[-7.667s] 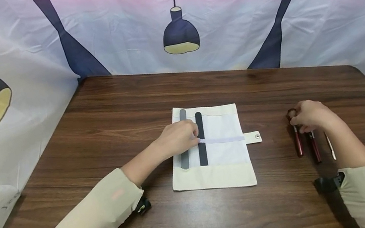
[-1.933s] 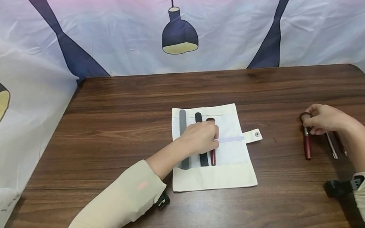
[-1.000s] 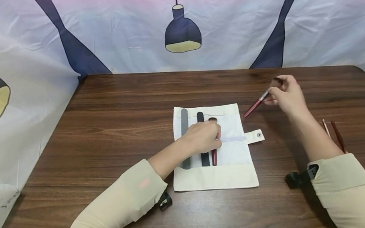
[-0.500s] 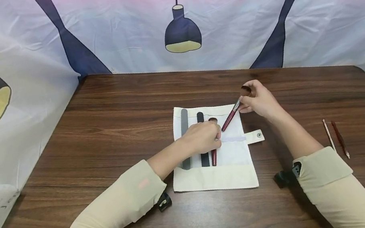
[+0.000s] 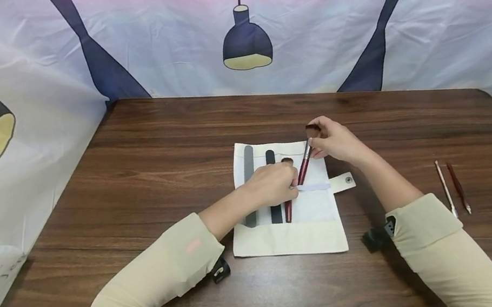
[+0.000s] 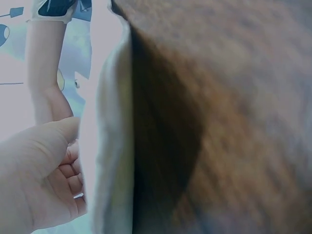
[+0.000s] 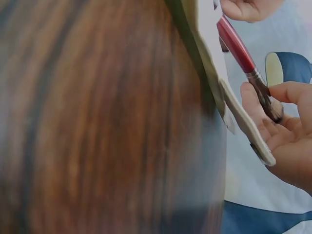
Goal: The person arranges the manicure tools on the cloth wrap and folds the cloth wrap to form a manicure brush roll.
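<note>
A cream fabric roll-up pouch point(image 5: 291, 241) lies unfolded on the table. My left hand point(image 5: 271, 184) pinches the pale elastic band point(image 5: 315, 187) across its middle. Held above the pouch's right part is a makeup brush point(image 5: 304, 169) with a red handle and dark bristles. My right hand point(image 5: 335, 142) pinches it near the bristles, its handle end right at the band, as the right wrist view also shows the brush point(image 7: 239, 48). Left of it in the pouch are a grey nail file point(image 5: 248, 164), a black nail file point(image 5: 270, 157) and another red-handled brush point(image 5: 288, 212), partly hidden by my left hand.
On the table at the right lie a thin silvery stick tool point(image 5: 445, 187) and a dark red slender tool point(image 5: 458, 187). The pouch's snap tab point(image 5: 343, 182) sticks out to the right. A printed curtain point(image 5: 186, 38) hangs behind the wooden table point(image 5: 164, 135).
My right hand has picked up the second brush from the right of the table and carried it left to the pouch. Earlier, the first brush went under the band. My left hand stays there.
</note>
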The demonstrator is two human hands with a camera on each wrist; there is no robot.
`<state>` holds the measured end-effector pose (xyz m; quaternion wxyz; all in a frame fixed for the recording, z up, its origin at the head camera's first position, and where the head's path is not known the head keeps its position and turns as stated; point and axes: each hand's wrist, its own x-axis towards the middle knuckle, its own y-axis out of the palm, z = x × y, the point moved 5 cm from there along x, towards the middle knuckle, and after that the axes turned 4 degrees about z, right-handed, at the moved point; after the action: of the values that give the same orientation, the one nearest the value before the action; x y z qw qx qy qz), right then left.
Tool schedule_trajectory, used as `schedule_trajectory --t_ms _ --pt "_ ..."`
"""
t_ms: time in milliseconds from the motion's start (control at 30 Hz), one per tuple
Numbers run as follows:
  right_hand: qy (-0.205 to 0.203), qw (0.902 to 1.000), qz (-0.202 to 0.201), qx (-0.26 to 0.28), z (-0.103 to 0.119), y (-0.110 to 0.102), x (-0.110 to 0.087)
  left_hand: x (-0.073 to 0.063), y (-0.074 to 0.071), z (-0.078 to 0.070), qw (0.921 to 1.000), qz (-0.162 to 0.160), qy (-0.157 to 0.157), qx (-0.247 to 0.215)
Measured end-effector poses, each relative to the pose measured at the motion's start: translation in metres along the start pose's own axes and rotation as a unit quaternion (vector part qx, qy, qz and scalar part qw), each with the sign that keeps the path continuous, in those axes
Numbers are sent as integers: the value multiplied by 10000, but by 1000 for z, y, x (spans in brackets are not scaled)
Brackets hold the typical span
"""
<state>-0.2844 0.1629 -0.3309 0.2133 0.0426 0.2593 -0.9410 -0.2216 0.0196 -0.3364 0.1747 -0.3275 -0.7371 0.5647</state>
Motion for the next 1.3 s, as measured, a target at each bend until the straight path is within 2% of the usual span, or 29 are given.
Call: schedule_trajectory --t_ms 400,633,1000,1300 --pt "32 9981 271 -554 3 15 5 1 1 1 9997 145 -78 -171" --pt "-43 9932 258 -1135 4 17 4 2 1 3 9996 155 -132 -192" --pt "-186 9857 403 -1627 9 24 1 0 -1 2 9995 137 -169 -231" --pt "-342 9835 833 -1572 11 33 -9 -1 -1 2 9988 136 -125 -447"
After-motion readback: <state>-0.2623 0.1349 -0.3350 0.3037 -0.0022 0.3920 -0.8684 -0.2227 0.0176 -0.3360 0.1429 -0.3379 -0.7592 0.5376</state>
